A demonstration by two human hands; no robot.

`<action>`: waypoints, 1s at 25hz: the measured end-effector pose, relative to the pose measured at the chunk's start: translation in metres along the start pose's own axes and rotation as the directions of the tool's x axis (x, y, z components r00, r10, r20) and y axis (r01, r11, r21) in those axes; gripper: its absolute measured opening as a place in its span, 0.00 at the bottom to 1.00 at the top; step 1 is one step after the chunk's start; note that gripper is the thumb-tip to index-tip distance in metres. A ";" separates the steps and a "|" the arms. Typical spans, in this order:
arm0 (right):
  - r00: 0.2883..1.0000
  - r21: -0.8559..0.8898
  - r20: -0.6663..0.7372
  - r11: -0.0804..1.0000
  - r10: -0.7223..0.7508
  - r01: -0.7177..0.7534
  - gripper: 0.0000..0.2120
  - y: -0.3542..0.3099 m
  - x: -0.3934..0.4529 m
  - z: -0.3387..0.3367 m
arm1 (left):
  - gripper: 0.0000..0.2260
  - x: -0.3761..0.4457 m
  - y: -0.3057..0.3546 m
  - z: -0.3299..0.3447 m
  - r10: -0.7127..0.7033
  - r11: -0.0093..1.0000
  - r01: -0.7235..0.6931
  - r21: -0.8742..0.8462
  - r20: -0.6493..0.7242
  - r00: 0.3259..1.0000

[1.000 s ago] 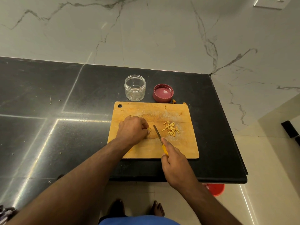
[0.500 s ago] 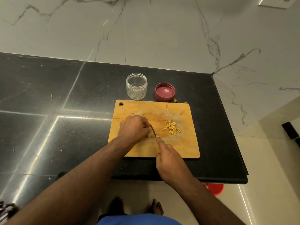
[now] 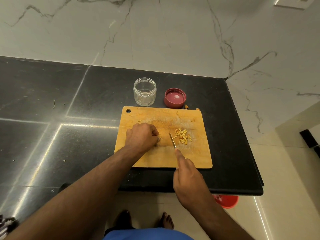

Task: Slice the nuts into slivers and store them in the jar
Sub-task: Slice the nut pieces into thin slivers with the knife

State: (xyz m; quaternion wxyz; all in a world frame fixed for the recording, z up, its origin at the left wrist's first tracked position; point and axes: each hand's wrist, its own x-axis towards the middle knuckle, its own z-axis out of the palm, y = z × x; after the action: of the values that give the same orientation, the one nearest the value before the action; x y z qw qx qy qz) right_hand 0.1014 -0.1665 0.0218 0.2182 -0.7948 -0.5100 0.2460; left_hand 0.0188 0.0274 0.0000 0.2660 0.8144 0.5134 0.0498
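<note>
1. The left hand (image 3: 141,136) rests knuckles-up on the rectangular wooden cutting board (image 3: 155,158), its fingers curled together and pinching a small pale nut piece (image 3: 159,137) at their tips; most of that piece is hidden under the hand.
2. The right hand (image 3: 187,179) grips a knife with a slim metal blade (image 3: 172,139), forefinger stretched along its back. The handle is wholly hidden inside the fist, so its colour cannot be told.
3. The blade stands between the left fingers and a small heap of yellow nut slivers (image 3: 182,136), which lies just to the right of the blade on the board.
4. Beyond the left fingers, just off the board's far edge, stands a clear round plastic jar (image 3: 145,91) with no lid on; whether a few bits lie at its bottom is hard to tell.
5. Beside the jar, to its right, a dark red round lid (image 3: 175,98) lies upside down.
6. A few stray crumbs lie on the far part of the board, too small to make out.
7. All rests on a polished black stone worktop (image 3: 52,118) showing streaks of reflected light, backed by a white marble wall with grey veins (image 3: 155,32).
8. Below the worktop edge are pale floor tiles, bare feet, and an orange-red bucket (image 3: 226,201), half hidden by the worktop.
</note>
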 end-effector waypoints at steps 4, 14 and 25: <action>0.999 0.038 0.032 0.999 -0.006 0.005 0.27 -0.005 0.006 -0.001 | 0.07 -0.001 0.000 -0.001 0.004 1.000 -0.004 0.009 -0.007 1.000; 0.997 -0.007 0.060 0.999 -0.038 0.039 0.26 -0.009 0.021 0.005 | 0.07 -0.005 0.001 0.000 -0.002 1.000 0.001 -0.017 -0.046 0.999; 0.995 -0.029 0.098 0.999 -0.017 0.020 0.27 -0.011 0.026 0.009 | 0.05 -0.003 0.002 -0.001 -0.011 1.000 0.011 0.006 -0.035 0.999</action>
State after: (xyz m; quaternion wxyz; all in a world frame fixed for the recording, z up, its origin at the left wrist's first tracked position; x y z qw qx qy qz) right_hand 0.0975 -0.1373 0.0167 0.1836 -0.7803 -0.5308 0.2750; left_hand 0.0184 0.0246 0.0027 0.2548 0.8113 0.5226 0.0608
